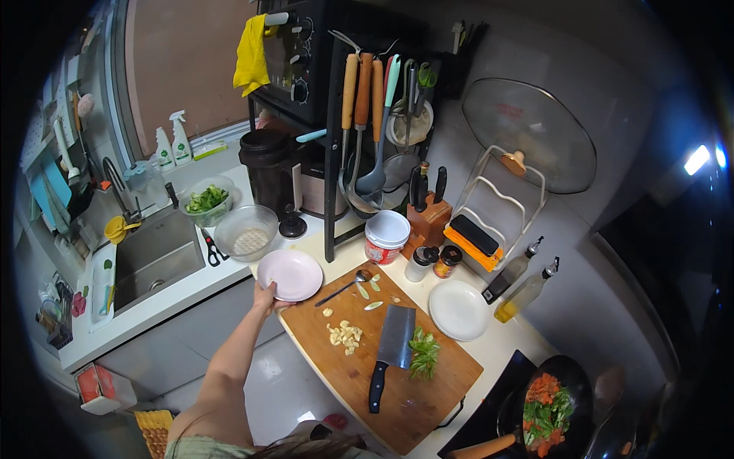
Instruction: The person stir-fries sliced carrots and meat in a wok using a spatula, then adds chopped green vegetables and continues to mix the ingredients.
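My left hand [265, 299] grips the near rim of a pale pink plate [291, 275], thumb on top and fingers beneath. Nothing but a small speck near my thumb shows on the plate. It is by the corner of a wooden cutting board [321, 367]. Chopped garlic [344, 337] lies on the board, along with a cleaver [395, 335], chopped green pepper or similar greens [424, 353], a metal spoon [344, 287] and a few pale green slices [373, 306]. My right hand is out of view.
A white plate [459, 310] and seasoning jars [421, 264] stand behind the board. At right, a wok [585, 390] holds carrots and greens. Clear bowls [255, 221] and scissors [213, 249] sit beside the sink [166, 252]. Oil bottles [522, 295] stand near the wall.
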A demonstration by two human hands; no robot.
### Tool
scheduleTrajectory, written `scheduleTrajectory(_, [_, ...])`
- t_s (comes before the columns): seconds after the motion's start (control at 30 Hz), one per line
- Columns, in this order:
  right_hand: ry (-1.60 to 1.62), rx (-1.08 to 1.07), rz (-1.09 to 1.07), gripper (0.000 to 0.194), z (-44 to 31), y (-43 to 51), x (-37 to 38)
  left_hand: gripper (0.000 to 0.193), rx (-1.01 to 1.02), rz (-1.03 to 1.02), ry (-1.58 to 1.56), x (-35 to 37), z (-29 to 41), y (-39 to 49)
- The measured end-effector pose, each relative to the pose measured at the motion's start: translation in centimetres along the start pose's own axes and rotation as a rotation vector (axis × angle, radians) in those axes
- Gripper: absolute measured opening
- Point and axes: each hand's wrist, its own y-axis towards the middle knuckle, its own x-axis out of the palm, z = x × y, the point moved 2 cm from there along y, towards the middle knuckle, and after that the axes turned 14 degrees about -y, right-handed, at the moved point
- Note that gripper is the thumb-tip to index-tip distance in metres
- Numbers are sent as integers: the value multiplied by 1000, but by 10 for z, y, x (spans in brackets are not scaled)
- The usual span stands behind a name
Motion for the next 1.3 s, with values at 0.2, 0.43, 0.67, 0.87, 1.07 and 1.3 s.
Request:
scheduleTrajectory(0.2, [184, -70, -65, 37, -3, -42, 27, 59, -53, -51, -64, -14, -20, 59])
scheduleTrajectory(0.43, [255, 11, -103, 15, 21, -31, 47, 54, -332, -208, 154, -41, -13, 109])
scheduleTrajectory(0.67, [-688, -196, 147, 19, -8, 5, -41, 59, 169, -210, 1166, 63, 38, -26])
scheduleTrajectory(0.87, [-1381, -314, 146, 33, -52, 52, -60, 44, -9, -1313, 823, 216, -36, -305])
scheduleTrajectory(1.07, [-1489, -191, -278, 29, -71, 99, -68, 85, -95, -1861, 1366, 268, -109, -441])
scheduleTrajectory(1.3, [-596, 588, -869, 17, -32, 177, -89, 73, -427, -1742, 1417, 271, -123, -453])
